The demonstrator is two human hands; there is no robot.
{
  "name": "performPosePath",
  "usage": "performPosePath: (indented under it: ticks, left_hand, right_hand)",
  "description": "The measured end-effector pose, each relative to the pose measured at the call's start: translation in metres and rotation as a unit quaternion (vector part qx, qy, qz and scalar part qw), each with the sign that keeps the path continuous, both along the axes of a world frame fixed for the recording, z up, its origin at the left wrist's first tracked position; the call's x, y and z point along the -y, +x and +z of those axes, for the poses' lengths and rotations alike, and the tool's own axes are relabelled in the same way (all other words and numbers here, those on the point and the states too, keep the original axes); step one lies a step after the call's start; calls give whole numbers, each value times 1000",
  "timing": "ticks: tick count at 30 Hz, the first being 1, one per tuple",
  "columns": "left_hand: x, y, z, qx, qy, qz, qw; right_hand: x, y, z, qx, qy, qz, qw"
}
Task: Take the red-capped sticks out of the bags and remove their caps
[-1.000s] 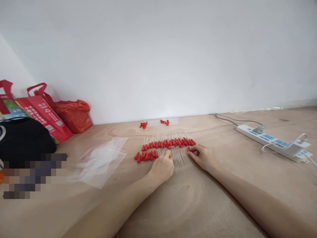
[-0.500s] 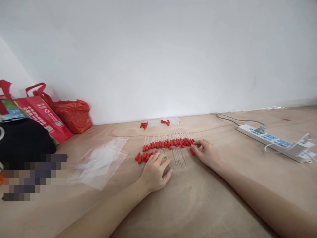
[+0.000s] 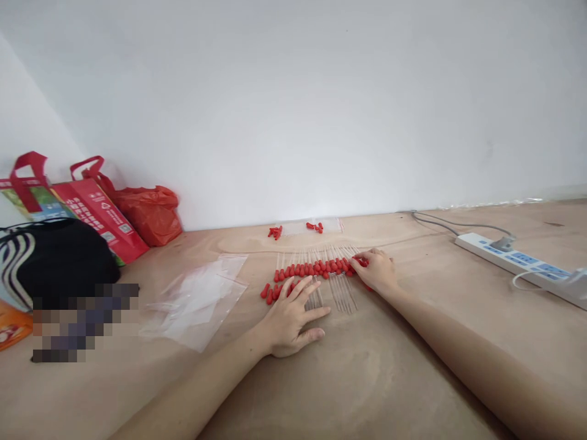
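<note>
A row of glass droppers with red rubber bulbs (image 3: 312,267) lies on the wooden table, thin tubes pointing away from me. Below it are loose-looking red bulbs (image 3: 269,294), partly covered by my left hand (image 3: 291,319), whose fingers are spread over them and hold nothing. Bare glass tubes (image 3: 343,293) lie side by side, to the right of that hand. At the right end of the row, the thumb and forefinger of my right hand (image 3: 376,270) are closed about a red bulb (image 3: 363,263); its other fingers hide what lies beneath.
Clear plastic zip bags (image 3: 197,299) lie to the left. Near the wall, another bag (image 3: 298,227) has small red pieces (image 3: 276,232) by it. A white power strip (image 3: 518,260) with cables sits at right. Shopping bags (image 3: 101,214) and a black bag (image 3: 68,263) stand at far left.
My left hand has spread its fingers over the lower bulbs. The right hand has moved in onto the row's right end, covering the bulb near it. The view has turned slightly left.
</note>
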State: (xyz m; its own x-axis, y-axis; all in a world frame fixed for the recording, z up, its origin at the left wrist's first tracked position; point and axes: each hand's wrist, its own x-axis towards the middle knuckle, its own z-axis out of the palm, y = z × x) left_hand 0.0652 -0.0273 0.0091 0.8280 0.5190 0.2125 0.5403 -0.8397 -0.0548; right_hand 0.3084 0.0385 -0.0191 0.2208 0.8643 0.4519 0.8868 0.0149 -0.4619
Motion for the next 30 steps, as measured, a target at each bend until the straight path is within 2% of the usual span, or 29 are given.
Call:
performPosePath:
  ticks: [8,13,16,19,21,23,25,30]
  left_hand:
    - [-3,-6,-8,15,-9,60,998]
    - [-11,0,-14,37,13,93,995]
    - [-15,-2,-18,52,32,106,992]
    - [-14,-6,-17,108,66,122,984]
    - [-10,-9,-15,172,91,138,971]
    - [-4,-11,-11,216,102,130,962]
    - [4,-11,-10,227,104,97,963]
    - [18,1,-16,229,132,32,964]
  right_hand:
    - [1,-2,0,-13,6,-47,999]
    - [13,2,2,-62,93,-54,992]
    - [30,3,1,-95,144,20,985]
    - [53,2,-1,-105,164,162,967]
    - [69,-2,-3,-65,154,233,958]
    - [80,-8,-4,-24,147,275,950]
    - [87,-15,-4,-2,147,303,941]
    - [88,-32,-3,4,160,354,921]
